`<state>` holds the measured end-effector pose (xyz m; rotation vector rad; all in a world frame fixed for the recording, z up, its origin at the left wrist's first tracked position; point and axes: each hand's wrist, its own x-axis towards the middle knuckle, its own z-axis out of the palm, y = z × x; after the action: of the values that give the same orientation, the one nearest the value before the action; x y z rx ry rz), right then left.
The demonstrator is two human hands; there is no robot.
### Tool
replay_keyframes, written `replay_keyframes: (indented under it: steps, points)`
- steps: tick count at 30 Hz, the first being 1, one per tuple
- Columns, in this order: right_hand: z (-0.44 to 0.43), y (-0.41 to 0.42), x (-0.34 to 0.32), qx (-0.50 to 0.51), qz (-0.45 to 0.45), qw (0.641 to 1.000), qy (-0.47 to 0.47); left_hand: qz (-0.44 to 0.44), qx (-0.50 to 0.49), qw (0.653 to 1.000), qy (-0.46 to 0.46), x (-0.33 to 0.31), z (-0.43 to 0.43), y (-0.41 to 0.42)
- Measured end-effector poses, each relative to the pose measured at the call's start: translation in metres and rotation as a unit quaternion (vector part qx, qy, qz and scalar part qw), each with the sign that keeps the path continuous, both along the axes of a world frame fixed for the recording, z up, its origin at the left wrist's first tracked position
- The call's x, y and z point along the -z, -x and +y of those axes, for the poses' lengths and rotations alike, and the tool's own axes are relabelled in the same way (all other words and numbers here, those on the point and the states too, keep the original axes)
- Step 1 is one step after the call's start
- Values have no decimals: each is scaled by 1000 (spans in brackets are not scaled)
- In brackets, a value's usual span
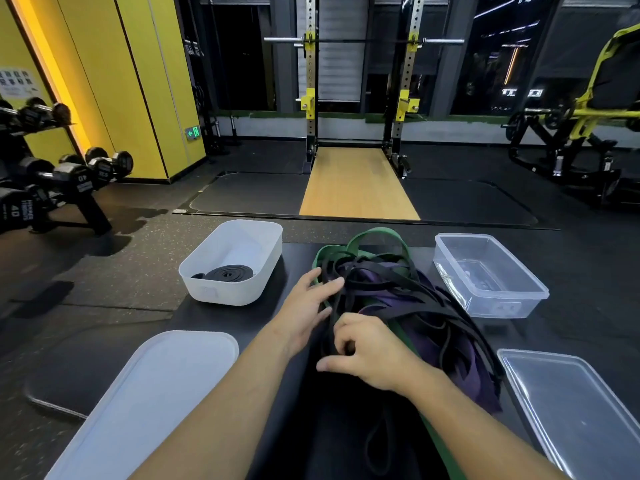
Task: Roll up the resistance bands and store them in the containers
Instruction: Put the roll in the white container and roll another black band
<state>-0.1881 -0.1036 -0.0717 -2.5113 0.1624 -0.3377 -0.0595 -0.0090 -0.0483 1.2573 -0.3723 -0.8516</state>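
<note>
1 head view, forward-down (close)

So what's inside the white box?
The white box holds one rolled black band. Its cloudy front wall hides the bottom nearest you.

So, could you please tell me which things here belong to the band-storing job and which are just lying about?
Job: tangle of resistance bands, rolled black band, white container, clear container, white lid, clear lid, left hand, right hand.
Lying about: dumbbells, squat rack, barbell, weight machine.
</note>
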Motion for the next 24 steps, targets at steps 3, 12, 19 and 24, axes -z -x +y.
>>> replay_keyframes:
  steps: [3,12,19,24]
  points:
    - [5,1,2,-14,-8,999,36,-11,-17,1000,-21,0,3,0]
    - [25,1,-6,44,-268,937,221,12,192,974,-116,-24,18,-3]
    - [23,16,-2,180,-231,926,238,-138,101,969,-177,-42,27,-9]
    - [16,19,-2,229,-239,924,192,-115,-26,988,-99,-51,24,-13]
